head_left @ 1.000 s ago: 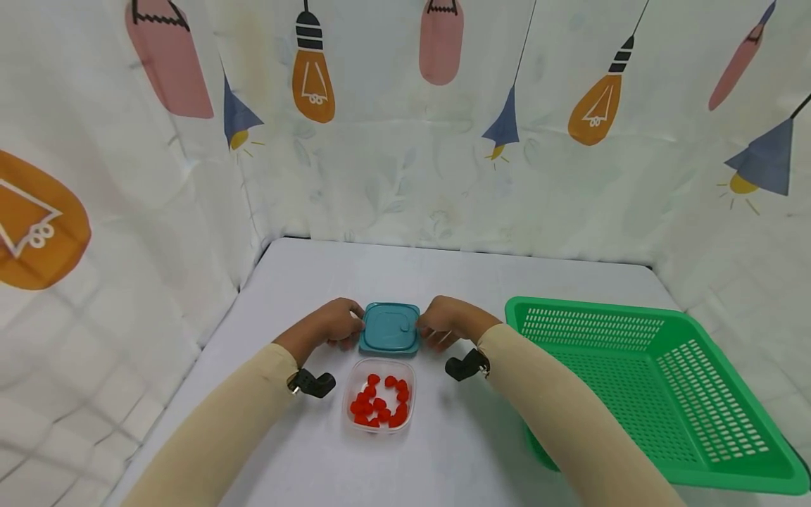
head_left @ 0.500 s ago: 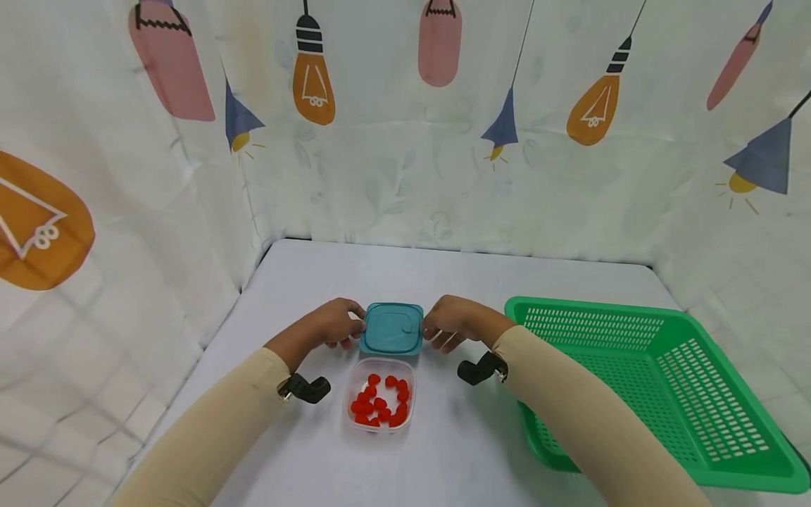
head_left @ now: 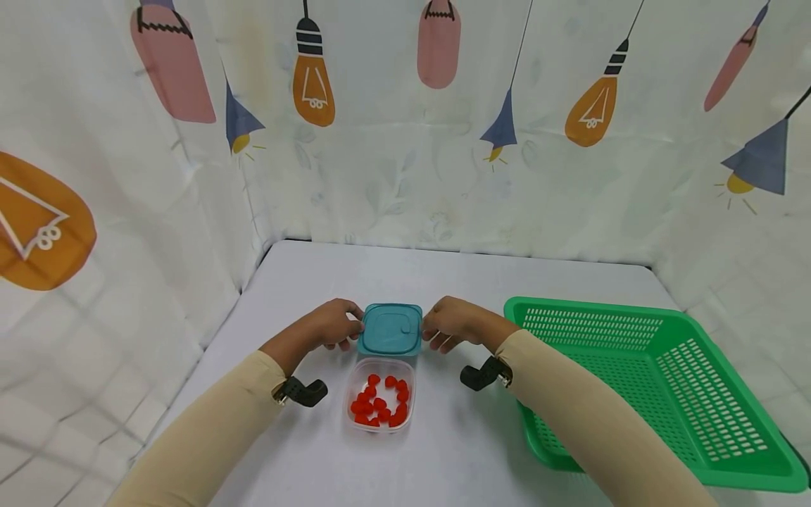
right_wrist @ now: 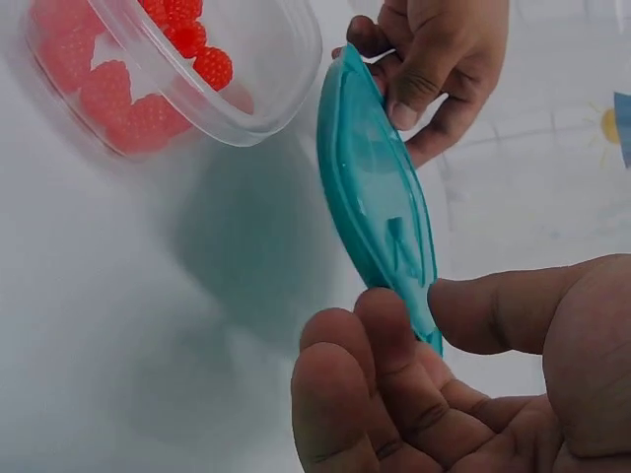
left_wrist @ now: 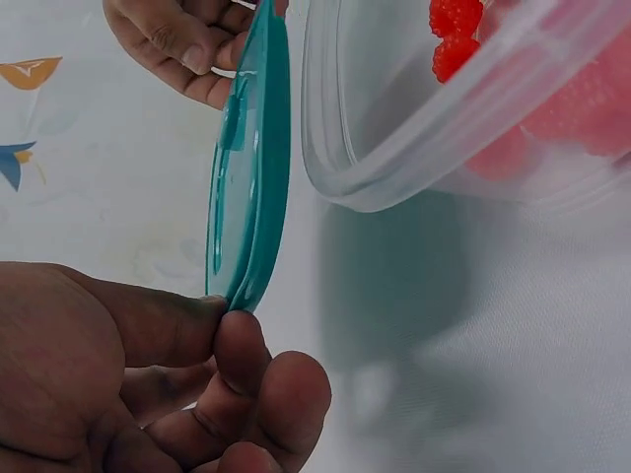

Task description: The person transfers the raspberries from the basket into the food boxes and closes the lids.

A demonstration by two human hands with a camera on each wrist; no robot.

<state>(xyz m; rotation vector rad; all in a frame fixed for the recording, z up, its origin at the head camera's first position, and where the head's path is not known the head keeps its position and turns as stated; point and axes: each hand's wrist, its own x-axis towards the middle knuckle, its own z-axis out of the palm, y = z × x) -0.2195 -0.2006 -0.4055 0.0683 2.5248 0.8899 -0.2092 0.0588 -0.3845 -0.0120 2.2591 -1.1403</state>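
Both hands pinch a teal plastic lid point(head_left: 391, 329) at opposite edges, held above the table behind a clear container. My left hand point(head_left: 336, 323) has thumb and forefinger on the lid's left edge; in the left wrist view that thumb point(left_wrist: 173, 325) lies on one face, fingertips on the other. The right hand point(head_left: 455, 322) grips the right edge the same way, its thumb point(right_wrist: 493, 313) over the lid in the right wrist view. Just nearer than the lid stands the clear plastic container point(head_left: 412, 380), uncovered, with several red raspberries point(head_left: 379, 404) inside.
A large green plastic basket point(head_left: 728, 327) stands on the right of the white table point(head_left: 304, 458), partly behind the right sleeve point(head_left: 589, 408). Patterned white cloth point(head_left: 405, 176) walls the back and sides.
The lid shifted slightly to the right and then a touch back to the left, staying between both hands. The right hand's wrist drew a little to the right. The container stayed put.
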